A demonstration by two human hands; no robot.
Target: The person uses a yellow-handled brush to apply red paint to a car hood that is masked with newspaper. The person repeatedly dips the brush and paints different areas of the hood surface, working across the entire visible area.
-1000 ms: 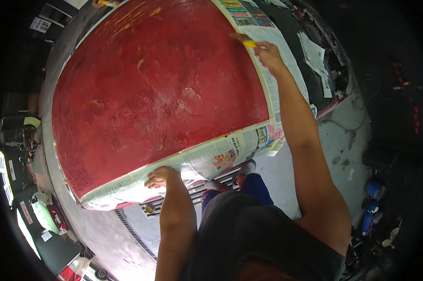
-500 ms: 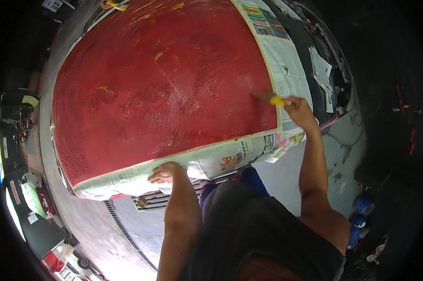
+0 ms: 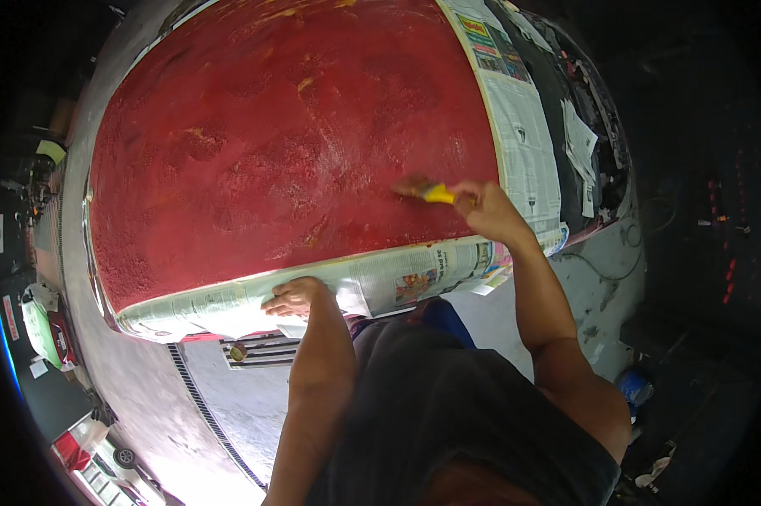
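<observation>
My right hand (image 3: pixel 487 208) is closed round the yellow handle of a paintbrush (image 3: pixel 438 194). The bristles are blurred and lie at the surface of a large red car panel (image 3: pixel 254 169), which looks rough, with streaks and a few tan patches. My left hand (image 3: pixel 293 298) rests on the newspaper (image 3: pixel 380 278) along the panel's near edge, fingers stretched out and holding nothing. Masking tape (image 3: pixel 500 160) runs along the border between red surface and paper.
More newspaper (image 3: pixel 519 126) covers the strip on the right, beside a dark, open part of the car (image 3: pixel 595 169). Below the near edge is a slatted stand (image 3: pixel 271 350) with a small round item on it. A drain grate (image 3: pixel 203 405) crosses the floor; a blue container (image 3: pixel 633 388) stands at right.
My right hand has moved left with the paintbrush, from beside the taped right edge further in over the red panel. The left hand stays on the newspaper. The view has shifted slightly.
</observation>
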